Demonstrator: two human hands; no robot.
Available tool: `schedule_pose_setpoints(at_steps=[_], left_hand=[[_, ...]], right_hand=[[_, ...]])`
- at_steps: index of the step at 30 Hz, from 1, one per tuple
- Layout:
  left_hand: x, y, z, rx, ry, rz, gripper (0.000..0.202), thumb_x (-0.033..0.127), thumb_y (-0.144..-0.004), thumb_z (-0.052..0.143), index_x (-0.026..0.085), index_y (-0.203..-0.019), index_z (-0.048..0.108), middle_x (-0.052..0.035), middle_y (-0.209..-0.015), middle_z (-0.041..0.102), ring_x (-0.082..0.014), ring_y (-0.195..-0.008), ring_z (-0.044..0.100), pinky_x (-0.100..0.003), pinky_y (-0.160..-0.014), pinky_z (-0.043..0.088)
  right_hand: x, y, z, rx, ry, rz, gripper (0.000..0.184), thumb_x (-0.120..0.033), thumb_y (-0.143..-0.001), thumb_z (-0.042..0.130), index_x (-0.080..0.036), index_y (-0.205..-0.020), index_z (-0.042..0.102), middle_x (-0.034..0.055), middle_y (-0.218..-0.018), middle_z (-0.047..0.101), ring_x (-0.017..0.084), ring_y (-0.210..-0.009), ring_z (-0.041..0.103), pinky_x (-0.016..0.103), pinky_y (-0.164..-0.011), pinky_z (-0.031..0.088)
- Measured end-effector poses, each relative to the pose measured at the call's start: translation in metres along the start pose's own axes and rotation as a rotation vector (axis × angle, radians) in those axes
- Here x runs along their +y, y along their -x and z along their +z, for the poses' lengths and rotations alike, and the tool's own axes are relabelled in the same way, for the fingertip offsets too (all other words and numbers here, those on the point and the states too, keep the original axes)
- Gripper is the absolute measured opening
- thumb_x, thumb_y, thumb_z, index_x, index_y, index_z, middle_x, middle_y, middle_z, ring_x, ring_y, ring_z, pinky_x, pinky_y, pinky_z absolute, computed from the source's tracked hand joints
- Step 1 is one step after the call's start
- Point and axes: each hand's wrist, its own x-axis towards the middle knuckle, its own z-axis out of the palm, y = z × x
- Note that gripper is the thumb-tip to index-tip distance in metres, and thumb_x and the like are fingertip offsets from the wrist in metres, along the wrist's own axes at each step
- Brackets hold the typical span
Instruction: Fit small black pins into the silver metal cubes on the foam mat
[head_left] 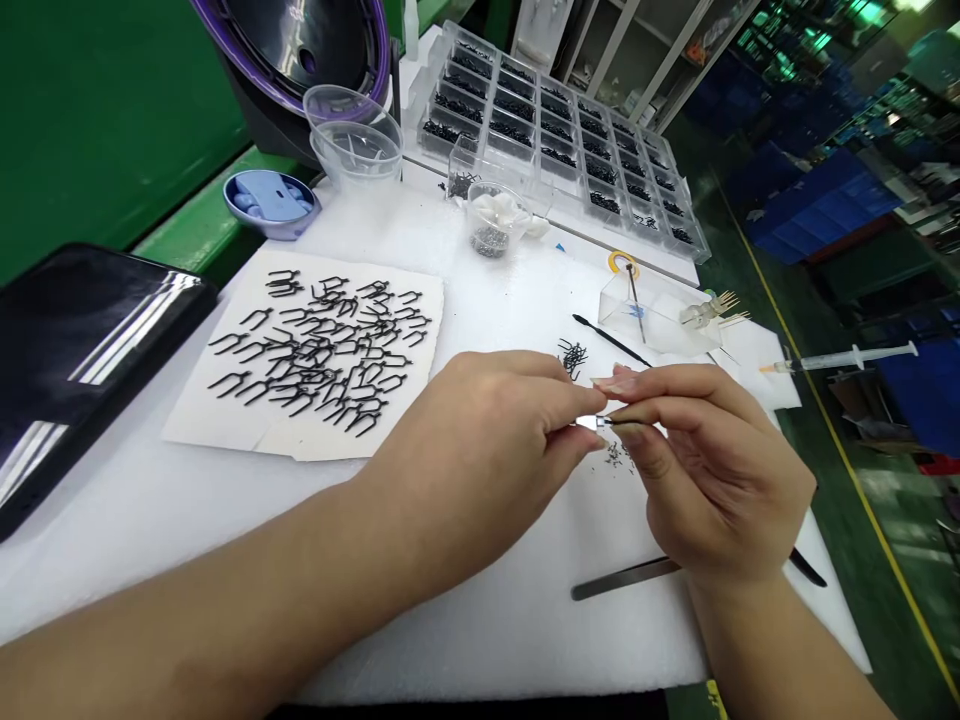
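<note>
My left hand (487, 440) and my right hand (705, 460) meet fingertip to fingertip above the white foam mat (465, 620). Both are closed in a pinch on a tiny clear-and-black part (602, 422) between them. Under the fingertips lies a scatter of tiny dark bits (619, 457). A small heap of black pins (572, 356) sits just behind my hands. On a white paper sheet (225, 420) to the left lie several black fork-shaped pieces (322, 340).
Metal tweezers (622, 577) lie under my right wrist. Behind are a black pick (611, 340), a clear box (656, 315), a syringe (847, 358), a small cup of parts (491, 220), a compartment tray (562, 130), clear cups (356, 140), a blue dish (270, 200) and a black tablet (75, 350) at left.
</note>
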Motion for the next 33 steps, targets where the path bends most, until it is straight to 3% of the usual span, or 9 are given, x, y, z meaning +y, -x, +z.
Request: schedule_pose_setpoints(at_steps=[3,11,25,33], left_hand=[[0.001,0.0,-0.001,0.005,0.023,-0.016,0.011,0.013,-0.087,0.069,0.018,-0.089,0.078,0.0019,-0.075,0.071,-0.0139,-0.07,0.066,-0.025,-0.062,0.047],[0.003,0.0,0.0,0.041,0.045,-0.014,0.013,0.01,-0.084,0.069,0.019,-0.087,0.078,0.0039,-0.076,0.072,-0.0105,-0.068,0.065,-0.022,-0.062,0.048],[0.001,0.001,-0.002,0.04,0.016,0.042,0.017,0.008,-0.086,0.064,0.02,-0.091,0.075,0.0026,-0.083,0.072,-0.0101,-0.073,0.066,-0.022,-0.067,0.05],[0.003,0.0,-0.001,0.061,-0.091,0.113,0.017,0.011,-0.089,0.06,0.017,-0.085,0.075,0.0009,-0.078,0.072,-0.0118,-0.067,0.066,-0.024,-0.06,0.048]], right_hand=[[-0.002,0.0,0.0,0.012,0.02,-0.018,0.026,-0.002,-0.081,0.067,-0.022,-0.096,0.074,0.0066,-0.096,0.074,0.024,-0.09,0.073,0.047,-0.089,0.062],[-0.004,0.0,-0.003,-0.023,0.054,-0.056,0.03,0.0,-0.079,0.068,-0.02,-0.1,0.074,0.0083,-0.1,0.075,0.024,-0.091,0.074,0.039,-0.076,0.064],[-0.007,0.0,-0.007,-0.026,0.154,-0.127,0.031,0.001,-0.077,0.067,-0.018,-0.101,0.073,0.0105,-0.105,0.074,0.025,-0.095,0.074,0.038,-0.078,0.065],[-0.011,-0.001,-0.008,-0.064,0.17,-0.148,0.034,0.001,-0.078,0.066,-0.02,-0.104,0.072,0.0101,-0.107,0.076,0.024,-0.094,0.075,0.037,-0.078,0.066]])
